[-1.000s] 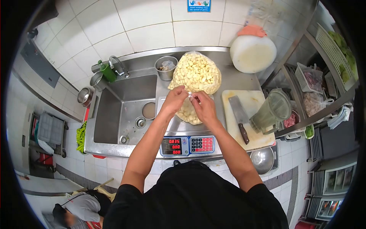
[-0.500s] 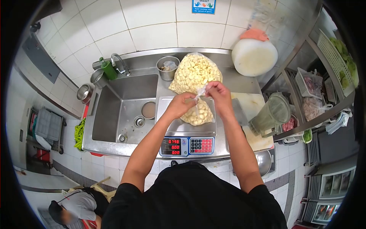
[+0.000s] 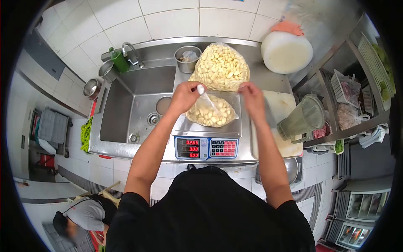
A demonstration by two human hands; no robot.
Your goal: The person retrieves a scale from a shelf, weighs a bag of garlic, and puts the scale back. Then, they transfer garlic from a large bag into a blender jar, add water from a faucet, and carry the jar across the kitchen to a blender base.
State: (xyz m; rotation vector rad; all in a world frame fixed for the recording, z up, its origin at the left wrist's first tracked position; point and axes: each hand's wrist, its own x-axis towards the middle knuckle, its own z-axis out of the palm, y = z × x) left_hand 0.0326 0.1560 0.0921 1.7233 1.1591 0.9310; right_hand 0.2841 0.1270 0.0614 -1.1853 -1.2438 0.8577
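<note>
My left hand (image 3: 187,97) is closed in a pinch on the gathered neck of a small clear plastic bag of peeled garlic cloves (image 3: 212,114). The bag's full part leans on the steel pan of a digital scale (image 3: 205,148), whose top red line reads 0.265. To the right, my right hand (image 3: 253,101) is off the bag, its fingers bent and blurred by motion. Behind the hands stands a much larger clear bag of the same cloves (image 3: 222,67).
A sink with a faucet (image 3: 133,56) lies left, beside a steel pot (image 3: 187,59). On the right are a cutting board (image 3: 279,105), a blender jug (image 3: 304,117) and a shelf rack (image 3: 331,90). A round white block (image 3: 286,52) leans at the back. Another person (image 3: 86,218) is at lower left.
My right hand has let go of the bag's neck and moved right. My left hand has shifted left with the neck. The scale reading dropped from 0.798 to 0.265.
</note>
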